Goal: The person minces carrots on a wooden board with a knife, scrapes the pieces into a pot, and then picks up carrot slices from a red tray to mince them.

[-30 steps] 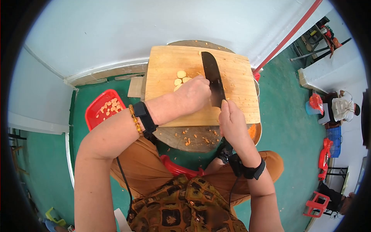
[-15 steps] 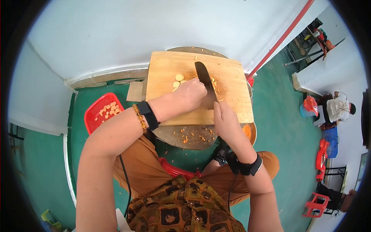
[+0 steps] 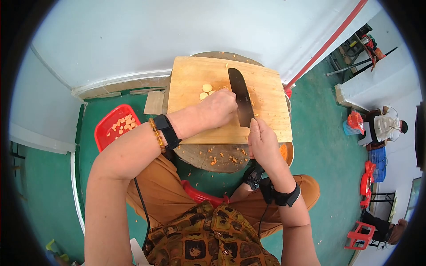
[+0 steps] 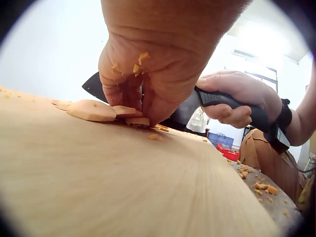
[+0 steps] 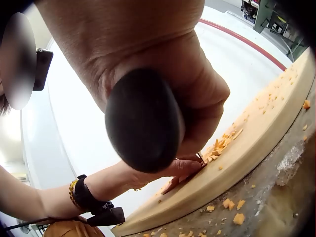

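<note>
1. Your knife has a broad, dark, smooth blade, curving to its tip, and a black handle with a textured patch near the blade and a rounded butt.
2. Under it is a thick, light-grained wooden cutting board with straight sides, lying on a rounded surface sprinkled with orange crumbs.
3. The slices are pale, flat, roundish discs with clean faces; the shreds are thin, orange and heaped loosely on the board.
4. Some slices lie on the board just beside your left hand, on its far side, and others sit under its fingertips. The blade stands just to the right of that hand; whether it touches your knuckles, you cannot tell.
5. Your left hand is bent down, fingers and thumb drawn close together, pinning slices to the board; orange bits cling to it.
6. Your right hand is wrapped firmly around the handle at the board's near edge, the blade pointing away from you.
7. Your left elbow bends outward, its forearm reaching across to the board.
</note>
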Available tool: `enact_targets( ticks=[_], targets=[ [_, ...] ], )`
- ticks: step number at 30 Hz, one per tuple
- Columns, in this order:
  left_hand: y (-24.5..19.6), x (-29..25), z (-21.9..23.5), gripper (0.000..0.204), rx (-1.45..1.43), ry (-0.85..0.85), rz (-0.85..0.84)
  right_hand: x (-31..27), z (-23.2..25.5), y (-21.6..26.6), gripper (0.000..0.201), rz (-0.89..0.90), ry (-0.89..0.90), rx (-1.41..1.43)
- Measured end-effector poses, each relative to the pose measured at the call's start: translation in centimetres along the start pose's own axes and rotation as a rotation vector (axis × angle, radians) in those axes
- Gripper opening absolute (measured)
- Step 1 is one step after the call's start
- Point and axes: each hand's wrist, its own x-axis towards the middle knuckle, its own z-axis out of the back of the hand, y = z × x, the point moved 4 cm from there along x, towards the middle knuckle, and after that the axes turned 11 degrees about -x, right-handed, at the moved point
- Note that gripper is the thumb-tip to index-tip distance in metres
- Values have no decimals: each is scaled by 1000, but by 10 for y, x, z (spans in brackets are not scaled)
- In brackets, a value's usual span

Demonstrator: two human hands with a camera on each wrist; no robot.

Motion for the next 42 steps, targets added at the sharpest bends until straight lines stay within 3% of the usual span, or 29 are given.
enact_targets(
  ticks=[17,20,22,24,25,28,31,34,37,42],
  targets=[
    [3,4,3,8,124,-31,-9,21,-2,23,31,22,38,-190],
    [3,3,4,9,111,-11,6,40,-16,7,31,321,-98,-357],
    [-2,6,4,10,97,10,11,38,-15,24,31,341,-132,-418],
    [-2,4,8,11,92,30,22,38,-18,38,32,98,-50,-335],
    [-2,3,6,11,105,-10,14,34,-20,39,33,133,-55,-376],
    [2,3,4,10,193,83,76,25,-21,27,30,99,-24,-351],
    [2,3,4,9,141,31,43,17,-14,21,33,181,-156,-347],
    [1,3,8,11,43,4,28,16,8,17,33,-132,102,79],
    [5,10,16,14,-97,-3,193,13,24,16,32,-121,38,172],
    [0,10,41,16,-208,-160,307,19,36,1,33,-85,19,116]
  ],
)
